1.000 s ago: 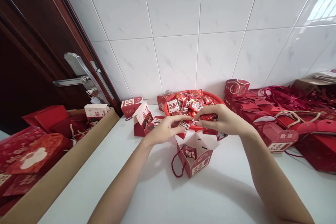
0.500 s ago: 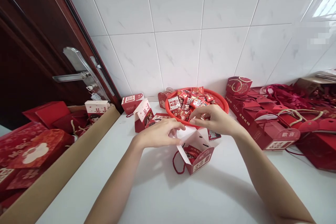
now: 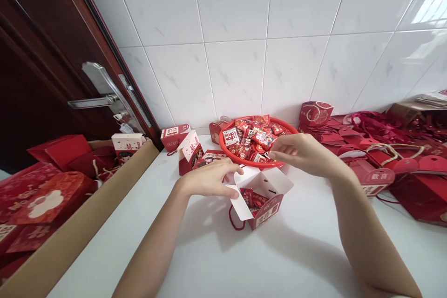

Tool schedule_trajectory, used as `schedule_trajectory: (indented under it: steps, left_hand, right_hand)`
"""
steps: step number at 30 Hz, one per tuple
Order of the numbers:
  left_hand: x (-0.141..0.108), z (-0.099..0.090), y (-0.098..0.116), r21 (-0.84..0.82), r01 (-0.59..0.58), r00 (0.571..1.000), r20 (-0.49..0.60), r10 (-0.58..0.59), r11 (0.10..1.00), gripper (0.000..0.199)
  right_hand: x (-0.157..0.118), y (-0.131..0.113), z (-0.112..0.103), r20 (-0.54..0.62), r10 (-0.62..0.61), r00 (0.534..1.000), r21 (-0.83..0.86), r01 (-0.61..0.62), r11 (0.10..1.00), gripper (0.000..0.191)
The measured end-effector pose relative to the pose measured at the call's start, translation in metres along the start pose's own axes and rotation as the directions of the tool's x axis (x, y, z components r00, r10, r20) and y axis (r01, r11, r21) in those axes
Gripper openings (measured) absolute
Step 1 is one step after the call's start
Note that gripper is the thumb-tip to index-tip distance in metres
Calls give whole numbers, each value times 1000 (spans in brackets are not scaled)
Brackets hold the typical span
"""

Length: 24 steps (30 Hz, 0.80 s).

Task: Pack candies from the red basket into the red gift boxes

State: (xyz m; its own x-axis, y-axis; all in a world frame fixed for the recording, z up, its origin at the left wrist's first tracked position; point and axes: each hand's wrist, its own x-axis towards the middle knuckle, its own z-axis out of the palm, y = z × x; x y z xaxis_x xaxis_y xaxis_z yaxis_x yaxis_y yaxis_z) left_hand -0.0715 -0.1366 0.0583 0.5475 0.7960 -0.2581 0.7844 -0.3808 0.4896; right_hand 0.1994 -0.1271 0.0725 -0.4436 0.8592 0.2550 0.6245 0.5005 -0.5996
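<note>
A small red gift box [image 3: 267,212] with white inner flaps stands unfolded at the top on the white table. Red wrapped candy packets [image 3: 257,201] lie inside it, and a dark red cord loop hangs at its left. My left hand [image 3: 211,178] holds the box by its left flaps, thumb on the near flap and fingers by the back one. My right hand [image 3: 296,152] hovers at the front right rim of a red plastic basket [image 3: 296,136]. Its fingers are loosely bent and apart, with nothing visible in them. Several red candy packets [image 3: 263,138] fill the basket.
A cardboard carton [image 3: 104,207] of red boxes stands at the left, near a door handle [image 3: 92,101]. Small decorated boxes [image 3: 190,151] sit left of the basket. Closed red boxes [image 3: 372,174] and red ribbons [image 3: 380,126] crowd the right. A tiled wall [image 3: 233,74] rises behind.
My right hand has moved right, from above the gift box to the basket's right side. The box's flaps are spread wider, showing more of the packets inside. My left hand stays at the box.
</note>
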Motion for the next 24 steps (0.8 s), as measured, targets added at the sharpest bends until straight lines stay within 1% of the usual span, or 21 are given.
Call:
schedule_trajectory:
  steps: [1,3,5,7,9,11,13,15,17,18,19,22,24]
  left_hand:
    - [0,0,0,15,22,1000,12,-22,1000,62]
    - [0,1,1,47,58,997,44,-60,997,67]
    - [-1,1,2,75,67,994,82,-73,995,67]
    - [-1,1,3,85,49,992,113,-59,995,69]
    - [-3,0,3,85,22,991,132,-34,996,77]
    - [-5,-1,3,81,-9,990,142,-3,997,88]
    - [-8,-3,1,67,-66,988,145,56,996,91]
    - [-10,-5,-2,29,-152,978,151,146,988,90]
    - [-11,-6,-3,-19,-228,960,162,228,974,89]
    - [-10,-6,-2,-36,-238,957,164,241,971,86]
    - [-9,-5,-1,-41,-224,960,160,228,974,81]
    - [-3,3,5,25,-111,985,136,107,994,65]
    - [2,10,11,72,-64,992,115,55,995,64]
  right_hand:
    - [-4,3,-3,34,57,998,-92,-54,994,33]
    - [-9,7,-3,115,165,980,-265,-130,955,36]
    - [-13,9,4,200,251,947,-390,-158,907,41]
    - [-16,7,12,253,283,925,-463,-141,875,43]
    - [-19,2,17,270,258,928,-488,-99,867,39]
    - [-23,-5,17,281,188,941,-444,-46,895,30]
    - [-27,-12,16,334,98,937,-331,20,944,19]
    - [-28,-19,17,428,10,904,-216,92,972,10]
    - [-28,-22,22,526,-49,849,-149,149,977,6]
    - [-27,-23,26,559,-70,826,-132,173,976,6]
    - [-25,-24,29,578,-92,811,-117,194,974,7]
    - [-21,-22,36,589,-148,794,-72,233,970,20]
    - [-19,-18,36,595,-154,789,-59,234,971,34]
